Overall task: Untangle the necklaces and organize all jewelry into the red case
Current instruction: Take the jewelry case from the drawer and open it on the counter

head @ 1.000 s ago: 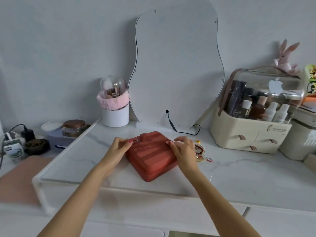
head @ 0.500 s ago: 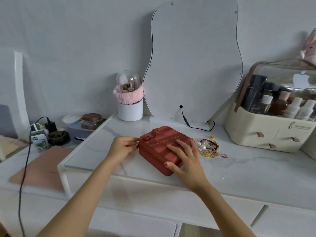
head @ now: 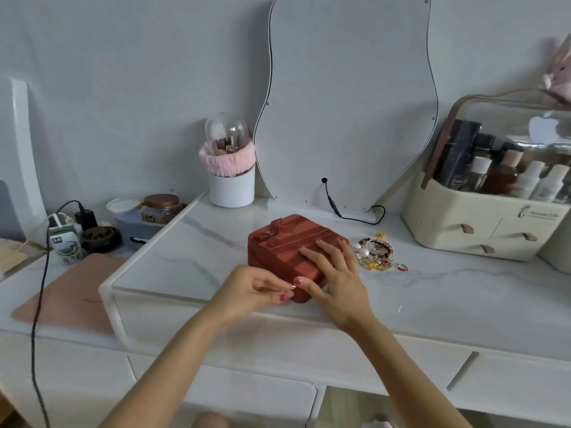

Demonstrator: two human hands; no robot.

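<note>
A: Starting far out to the left of the hands, what is sitting there?

B: A milk carton (head: 65, 246) is standing beside a dark plug and cable, and a jar with a copper lid (head: 161, 208) is sitting behind it. Nearer the hands, a white cup with a pink band (head: 231, 177) is standing well beyond the left hand, against the wall.

A: And the left hand itself?

B: The left hand (head: 247, 293) is hovering at the near corner of the red case (head: 284, 251), with thumb and forefinger pinching a small metal zipper pull (head: 294, 285) at that corner.

A: Where is the case lying?

B: It is resting closed on the white desk (head: 463, 291), between the two hands and under the right one. The right hand (head: 335, 281) is pressing flat on the lid, fingers (head: 312, 253) straight and spread, thumb touching the near edge.

A: And the jewelry?

B: A tangled pile of jewelry (head: 375, 253), pearls, red beads and gold pieces, is lying just beyond the right hand, beside the case. A small ring (head: 401, 267) is lying near it, further right. A cream cosmetics organizer (head: 482, 223) is standing well to the right.
</note>
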